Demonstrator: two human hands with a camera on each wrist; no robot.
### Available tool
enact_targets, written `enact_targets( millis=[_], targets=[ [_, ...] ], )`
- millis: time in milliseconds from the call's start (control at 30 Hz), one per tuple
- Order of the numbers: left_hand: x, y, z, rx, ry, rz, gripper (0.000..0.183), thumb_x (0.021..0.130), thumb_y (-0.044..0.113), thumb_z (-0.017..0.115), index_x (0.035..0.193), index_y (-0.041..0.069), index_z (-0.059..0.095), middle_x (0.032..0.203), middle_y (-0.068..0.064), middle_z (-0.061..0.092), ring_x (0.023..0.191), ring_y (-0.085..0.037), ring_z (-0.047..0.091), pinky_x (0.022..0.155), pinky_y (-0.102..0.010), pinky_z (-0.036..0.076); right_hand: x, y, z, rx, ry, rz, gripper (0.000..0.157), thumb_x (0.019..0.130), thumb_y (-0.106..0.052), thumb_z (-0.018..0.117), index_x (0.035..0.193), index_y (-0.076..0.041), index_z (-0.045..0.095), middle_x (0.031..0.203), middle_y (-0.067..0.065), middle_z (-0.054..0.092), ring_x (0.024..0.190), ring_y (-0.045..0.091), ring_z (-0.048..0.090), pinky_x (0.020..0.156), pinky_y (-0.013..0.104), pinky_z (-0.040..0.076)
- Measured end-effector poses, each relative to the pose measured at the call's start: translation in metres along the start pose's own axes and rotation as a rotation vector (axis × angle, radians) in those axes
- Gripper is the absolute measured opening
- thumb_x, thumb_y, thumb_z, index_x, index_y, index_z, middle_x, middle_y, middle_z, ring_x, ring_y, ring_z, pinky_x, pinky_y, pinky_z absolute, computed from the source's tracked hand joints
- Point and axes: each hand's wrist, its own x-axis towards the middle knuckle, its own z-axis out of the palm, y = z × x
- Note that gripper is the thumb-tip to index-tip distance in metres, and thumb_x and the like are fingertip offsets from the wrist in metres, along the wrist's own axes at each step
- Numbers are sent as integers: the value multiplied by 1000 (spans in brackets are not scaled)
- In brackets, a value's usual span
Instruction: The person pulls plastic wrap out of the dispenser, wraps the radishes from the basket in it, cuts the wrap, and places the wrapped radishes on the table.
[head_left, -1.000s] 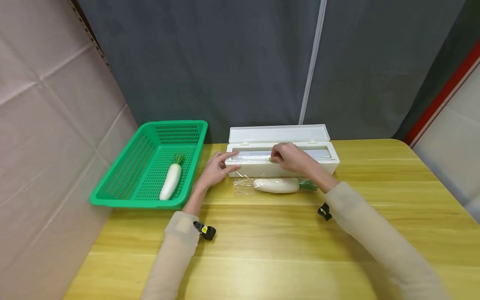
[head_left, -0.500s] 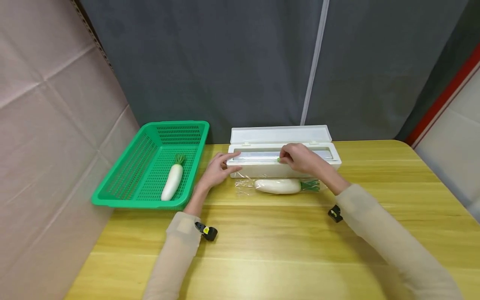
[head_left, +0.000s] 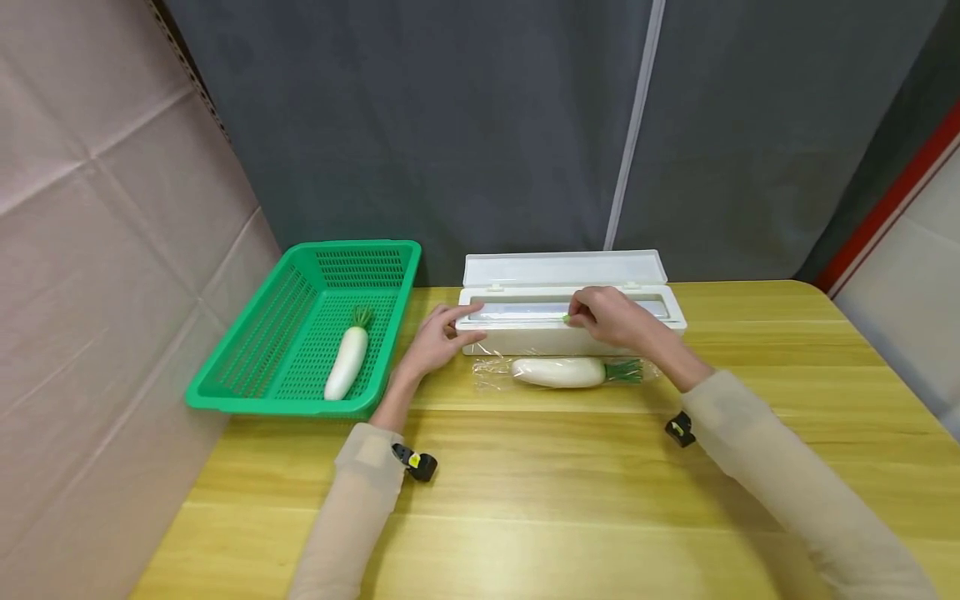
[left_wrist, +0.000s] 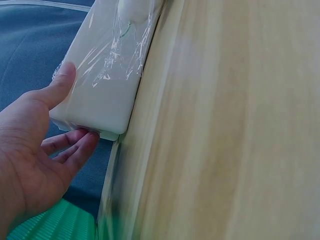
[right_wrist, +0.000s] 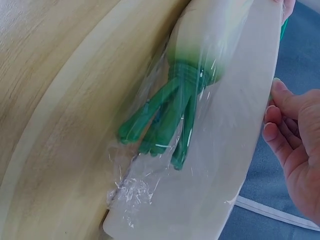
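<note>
A long white cling film dispenser [head_left: 547, 340] stands at the table's back edge, its lid [head_left: 562, 268] raised. My left hand [head_left: 435, 340] grips its left end; the left wrist view shows the thumb on the upper edge and fingers [left_wrist: 82, 147] at the end face. On the front rim, my right hand [head_left: 611, 315] pinches a small green slide cutter [head_left: 566, 318], largely hidden behind the fingertips. Clear cling film [left_wrist: 107, 60] hangs down the dispenser's front. Right before it lies a white radish [head_left: 558, 372] with green leaf stalks [right_wrist: 167, 115], covered by the film.
To the left is a green plastic basket [head_left: 197, 392] holding another white radish [head_left: 347, 362], its leaves toward the back. A dark grey curtain [head_left: 450, 125] hangs behind the wooden table [head_left: 525, 492]. A pale wall covering [head_left: 112, 275] borders the left side.
My right hand has moved a little to the right along the dispenser's rim, taking the green slide cutter with it. The left hand stays at the dispenser's left end.
</note>
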Motion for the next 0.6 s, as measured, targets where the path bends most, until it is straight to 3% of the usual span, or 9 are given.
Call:
enact_targets(
  millis=[333,600],
  targets=[
    [1,4,4,-9,1,23,56,90,33,78,142,21,60,121,-9,56,95,-22,53,82,-35,47,-11,8,-9,-32,-2,8,4,95,-2,68,92,-1,70,84,6,66,73,17,60,68,37,53],
    [-2,4,2,-21,8,15,57,91,32,78,144,21,59,120,-9,54,93,-22,51,81,-35,46,-26,17,-16,-67,6,68,5,95,-6,70,91,-3,70,83,4,65,71,15,58,66,36,51]
  ],
)
